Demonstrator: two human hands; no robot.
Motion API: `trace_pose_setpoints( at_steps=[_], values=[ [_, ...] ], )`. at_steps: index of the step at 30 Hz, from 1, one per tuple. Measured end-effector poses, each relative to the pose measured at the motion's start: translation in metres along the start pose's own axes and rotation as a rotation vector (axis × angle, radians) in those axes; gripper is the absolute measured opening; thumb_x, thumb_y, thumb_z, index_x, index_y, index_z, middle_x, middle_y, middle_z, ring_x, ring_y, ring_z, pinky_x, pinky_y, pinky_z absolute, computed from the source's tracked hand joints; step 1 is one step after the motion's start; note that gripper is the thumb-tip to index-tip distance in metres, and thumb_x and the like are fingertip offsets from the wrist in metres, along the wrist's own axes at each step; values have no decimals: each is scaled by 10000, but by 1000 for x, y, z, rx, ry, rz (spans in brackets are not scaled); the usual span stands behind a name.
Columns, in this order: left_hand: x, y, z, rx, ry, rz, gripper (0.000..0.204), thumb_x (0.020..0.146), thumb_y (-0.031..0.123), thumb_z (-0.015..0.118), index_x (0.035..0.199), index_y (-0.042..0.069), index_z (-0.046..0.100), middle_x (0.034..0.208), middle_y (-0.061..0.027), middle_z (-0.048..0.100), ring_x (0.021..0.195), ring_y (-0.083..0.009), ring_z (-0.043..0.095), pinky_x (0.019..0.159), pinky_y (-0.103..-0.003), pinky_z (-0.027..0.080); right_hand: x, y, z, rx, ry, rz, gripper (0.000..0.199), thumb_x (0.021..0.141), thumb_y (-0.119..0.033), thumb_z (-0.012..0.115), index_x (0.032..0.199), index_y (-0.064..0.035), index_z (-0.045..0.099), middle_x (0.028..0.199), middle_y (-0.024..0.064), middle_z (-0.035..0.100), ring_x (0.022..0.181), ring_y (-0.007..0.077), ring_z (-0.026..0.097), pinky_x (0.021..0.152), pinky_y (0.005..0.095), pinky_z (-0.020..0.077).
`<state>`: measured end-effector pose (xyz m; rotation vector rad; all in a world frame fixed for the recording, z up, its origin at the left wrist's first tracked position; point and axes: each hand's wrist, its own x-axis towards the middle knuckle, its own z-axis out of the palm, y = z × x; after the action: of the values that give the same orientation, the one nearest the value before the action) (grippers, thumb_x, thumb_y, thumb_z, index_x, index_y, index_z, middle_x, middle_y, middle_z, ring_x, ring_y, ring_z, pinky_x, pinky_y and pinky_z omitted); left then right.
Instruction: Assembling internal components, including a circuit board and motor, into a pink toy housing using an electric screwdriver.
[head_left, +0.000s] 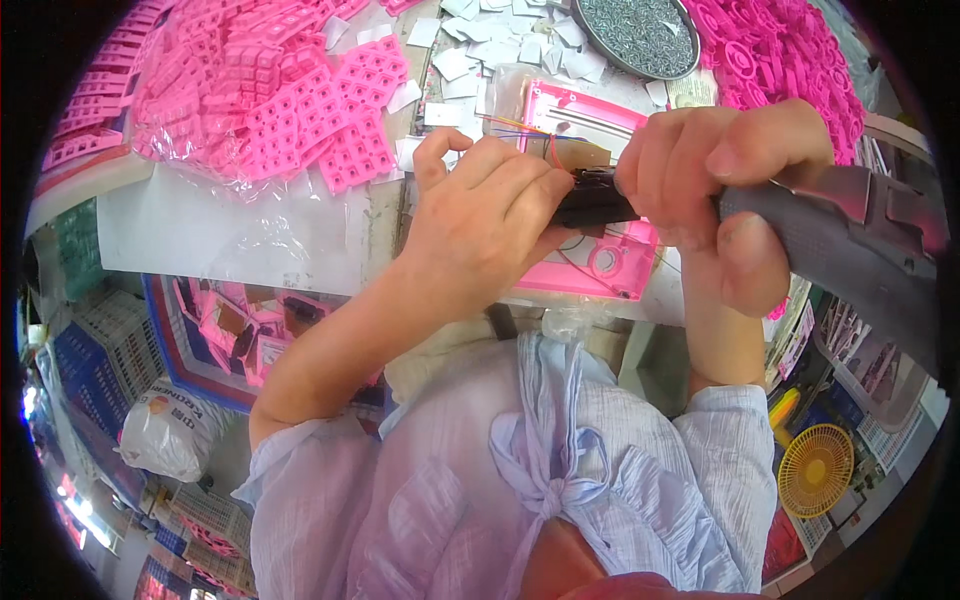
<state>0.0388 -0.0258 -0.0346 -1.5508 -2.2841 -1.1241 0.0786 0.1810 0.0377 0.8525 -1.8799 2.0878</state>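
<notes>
The left hand (487, 213) has its fingers and thumb clamped on a glossy black piece (598, 200), which sits between the two hands. The right hand (715, 190), at 3 o'clock from that piece, is wrapped tightly round a dark grey tool (835, 225); whether tool and piece touch cannot be told behind the fingers. Beneath them lies a pink casing (570, 281), showing at 12 and 6 o'clock, with thin coloured wires (548, 138) at 11. Farther out, white squares (460, 66) lie scattered at 11 o'clock, a round tray (655, 77) of small screws (638, 35) at 12 to 1, pink parts (785, 65) heaped at 2, a yellow basket (816, 468) at 5, and pink grid-like pieces (285, 105) at 10.
</notes>
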Motion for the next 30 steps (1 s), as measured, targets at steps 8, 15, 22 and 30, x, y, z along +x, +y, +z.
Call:
trace_pose_setpoints(
  at_steps=[8, 15, 22, 30],
  values=[
    [1, -3, 1, -14, -10, -2, 485, 707, 290, 827, 1117, 105, 646, 991, -3, 681, 906, -219, 623, 906, -430, 320, -7, -9, -5, 72, 130, -18, 547, 950, -295, 646, 1390, -70, 410, 743, 12, 526, 676, 141, 511, 630, 345, 425],
    [6, -4, -4, -35, -52, -42, 460, 709, 248, 834, 1116, 118, 665, 1029, -21, 686, 962, -219, 618, 926, -425, 318, -50, -27, -2, -556, 380, 513, 768, 771, -130, 788, 1466, -61, 470, 1218, 118, 648, 1113, 256, 604, 914, 382, 492],
    [19, -16, -9, -183, -189, -170, 503, 795, 193, 790, 1235, 45, 597, 1136, -66, 628, 1175, -236, 553, 1006, -422, 348, -77, -4, -15, -1069, -43, 208, 438, 767, -128, 819, 1186, -59, 712, 1078, 138, 669, 921, 287, 625, 754, 360, 526],
    [6, -18, 15, -402, -35, -300, 744, 776, 212, 821, 1369, 13, 418, 1185, -128, 656, 1107, -271, 542, 1009, -425, 353, -34, -17, -46, -663, 138, 899, 316, 868, -182, 766, 1153, -61, 704, 961, 86, 711, 839, 166, 648, 667, 299, 515]
  ],
)
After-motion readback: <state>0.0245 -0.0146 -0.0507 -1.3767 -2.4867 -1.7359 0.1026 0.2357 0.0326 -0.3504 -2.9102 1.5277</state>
